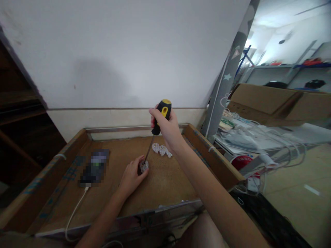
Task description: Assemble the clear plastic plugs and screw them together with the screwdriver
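My right hand (165, 127) is wrapped round the black and yellow handle of a screwdriver (163, 113), held tilted above the cardboard-lined surface. Its long thin shaft runs down and left to a small clear, whitish, lumpy piece (144, 166). Around that piece close the thumb and fingers of my left hand (133, 175), steadying it on the cardboard. A dark part shows between the piece and my palm; I cannot make out what it is. Where exactly the screwdriver's tip touches is hidden. Several similar clear pieces (162, 150) lie in a row just beyond, to the right.
A blurred-out phone (95, 167) with a white cable (74, 208) lies at the left of the cardboard tray (165, 189), which has raised side edges. Behind stands a white wall (144, 62). At right, a side table holds cables and plastic bags (238, 137) beside a cardboard box (261, 100).
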Motion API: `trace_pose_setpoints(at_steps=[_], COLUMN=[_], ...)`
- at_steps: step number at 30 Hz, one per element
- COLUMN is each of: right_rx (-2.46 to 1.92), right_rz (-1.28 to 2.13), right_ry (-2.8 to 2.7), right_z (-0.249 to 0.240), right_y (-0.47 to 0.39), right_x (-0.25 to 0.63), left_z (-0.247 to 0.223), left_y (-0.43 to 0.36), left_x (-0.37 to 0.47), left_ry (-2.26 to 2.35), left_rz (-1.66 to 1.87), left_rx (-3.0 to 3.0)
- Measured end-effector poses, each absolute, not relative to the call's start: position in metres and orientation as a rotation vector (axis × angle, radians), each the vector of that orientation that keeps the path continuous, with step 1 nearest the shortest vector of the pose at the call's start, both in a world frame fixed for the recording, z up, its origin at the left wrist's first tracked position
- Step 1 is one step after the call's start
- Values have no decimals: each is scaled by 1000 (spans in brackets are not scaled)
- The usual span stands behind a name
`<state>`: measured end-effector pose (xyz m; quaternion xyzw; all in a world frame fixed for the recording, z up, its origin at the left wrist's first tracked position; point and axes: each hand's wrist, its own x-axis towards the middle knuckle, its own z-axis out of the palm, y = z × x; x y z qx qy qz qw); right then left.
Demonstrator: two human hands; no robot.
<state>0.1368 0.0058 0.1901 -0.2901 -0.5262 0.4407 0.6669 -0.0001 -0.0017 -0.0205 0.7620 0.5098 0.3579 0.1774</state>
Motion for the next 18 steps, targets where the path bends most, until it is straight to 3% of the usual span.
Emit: trace_pose_setpoints(at_steps=[18], right_rx=[-635], right_rz=[1016], right_ry=[-1180], right_z=[198], right_y=[-4], right_x=[133], left_z=[-23], left_y=[-2], left_x=[-1], left_ry=[1440], left_rz=[1056], left_rx=[2151])
